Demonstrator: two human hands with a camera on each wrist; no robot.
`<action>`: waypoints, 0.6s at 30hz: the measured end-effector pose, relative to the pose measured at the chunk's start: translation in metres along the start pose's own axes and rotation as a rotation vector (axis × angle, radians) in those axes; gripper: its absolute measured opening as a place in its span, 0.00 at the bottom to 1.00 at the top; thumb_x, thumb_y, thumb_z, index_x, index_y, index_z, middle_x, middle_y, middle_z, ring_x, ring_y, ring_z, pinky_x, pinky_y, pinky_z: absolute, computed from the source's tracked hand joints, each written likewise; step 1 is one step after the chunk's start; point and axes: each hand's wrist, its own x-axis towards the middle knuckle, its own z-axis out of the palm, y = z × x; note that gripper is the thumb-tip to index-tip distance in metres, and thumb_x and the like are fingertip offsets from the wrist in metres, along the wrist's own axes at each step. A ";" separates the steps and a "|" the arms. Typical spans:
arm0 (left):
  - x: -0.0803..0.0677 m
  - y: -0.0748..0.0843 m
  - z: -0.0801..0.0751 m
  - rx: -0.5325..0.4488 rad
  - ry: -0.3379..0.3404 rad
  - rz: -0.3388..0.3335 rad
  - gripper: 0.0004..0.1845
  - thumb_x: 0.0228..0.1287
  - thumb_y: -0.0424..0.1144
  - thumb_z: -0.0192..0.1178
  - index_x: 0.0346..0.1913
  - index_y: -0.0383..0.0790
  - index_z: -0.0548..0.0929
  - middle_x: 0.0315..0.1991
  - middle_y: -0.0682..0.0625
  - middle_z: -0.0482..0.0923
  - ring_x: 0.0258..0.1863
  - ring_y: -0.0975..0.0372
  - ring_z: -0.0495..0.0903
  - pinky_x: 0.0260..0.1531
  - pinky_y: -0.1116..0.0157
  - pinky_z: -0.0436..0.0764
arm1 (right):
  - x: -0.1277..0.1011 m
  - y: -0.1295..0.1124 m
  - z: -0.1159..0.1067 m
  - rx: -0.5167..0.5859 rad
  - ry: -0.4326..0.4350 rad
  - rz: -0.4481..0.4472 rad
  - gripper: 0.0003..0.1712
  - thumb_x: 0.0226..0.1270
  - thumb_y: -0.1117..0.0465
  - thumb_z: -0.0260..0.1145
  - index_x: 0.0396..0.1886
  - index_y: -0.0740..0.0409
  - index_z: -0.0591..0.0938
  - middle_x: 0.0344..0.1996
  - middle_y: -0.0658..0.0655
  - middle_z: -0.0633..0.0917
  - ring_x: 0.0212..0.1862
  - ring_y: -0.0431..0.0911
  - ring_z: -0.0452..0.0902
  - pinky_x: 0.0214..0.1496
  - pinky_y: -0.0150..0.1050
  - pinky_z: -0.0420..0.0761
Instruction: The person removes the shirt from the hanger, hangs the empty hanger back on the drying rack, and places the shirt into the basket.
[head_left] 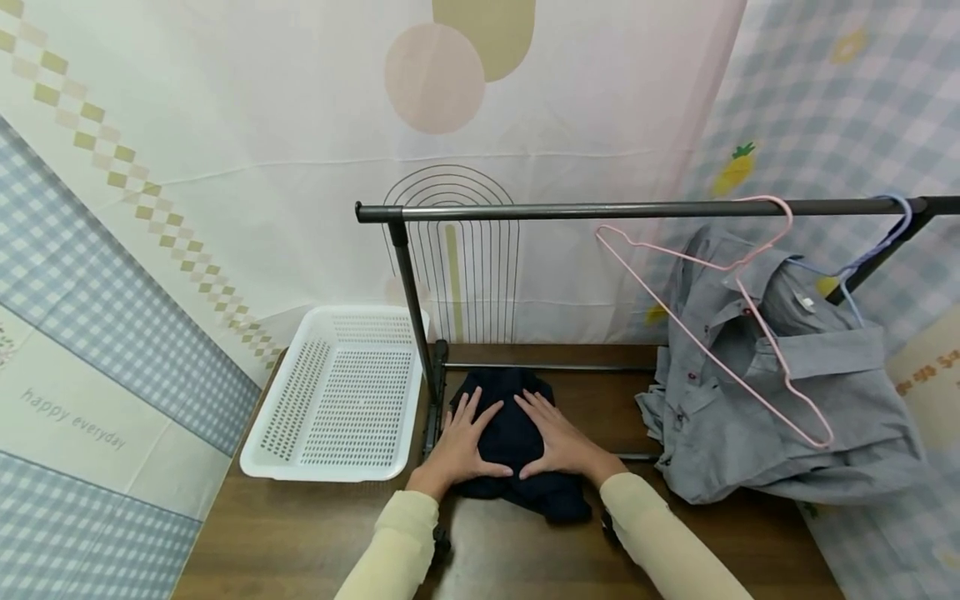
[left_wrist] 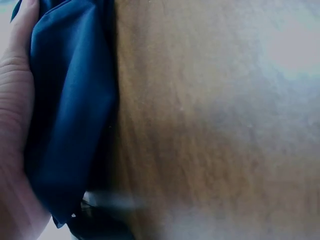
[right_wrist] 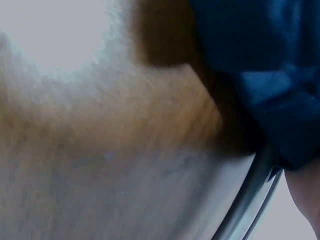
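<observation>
A bundle of dark navy cloth (head_left: 512,437), its kind not plain from its shape, lies on the wooden table below the rack's bar. My left hand (head_left: 467,442) rests on its left part with fingers spread, and my right hand (head_left: 561,440) rests on its right part the same way. The two thumbs point at each other across the middle. In the left wrist view the navy cloth (left_wrist: 75,100) runs along the side of the hand. The right wrist view has folds of the navy cloth (right_wrist: 270,60) at the upper right.
A white perforated plastic basket (head_left: 251,454) stands left of the rack. The black metal rack (head_left: 540,212) spans the table. From its bar hang a bare pink hanger (head_left: 675,321) and, farther right, a blue hanger (head_left: 855,267) bearing a grey button shirt (head_left: 832,417). Patterned cloth (head_left: 300,100) lines the walls.
</observation>
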 end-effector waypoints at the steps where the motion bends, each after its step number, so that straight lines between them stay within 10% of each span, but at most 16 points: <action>1: 0.001 0.000 0.000 -0.007 -0.006 0.001 0.63 0.47 0.74 0.73 0.83 0.61 0.53 0.85 0.43 0.37 0.83 0.38 0.41 0.72 0.29 0.56 | 0.000 0.000 0.001 0.010 0.001 0.007 0.77 0.46 0.25 0.78 0.86 0.44 0.44 0.85 0.62 0.44 0.83 0.67 0.38 0.75 0.76 0.53; 18: 0.006 -0.005 0.006 -0.083 -0.043 -0.020 0.63 0.43 0.71 0.77 0.82 0.62 0.57 0.84 0.39 0.46 0.79 0.31 0.49 0.75 0.34 0.57 | -0.007 0.002 0.014 0.037 0.082 0.026 0.71 0.47 0.28 0.79 0.85 0.37 0.51 0.84 0.59 0.51 0.81 0.66 0.49 0.70 0.75 0.65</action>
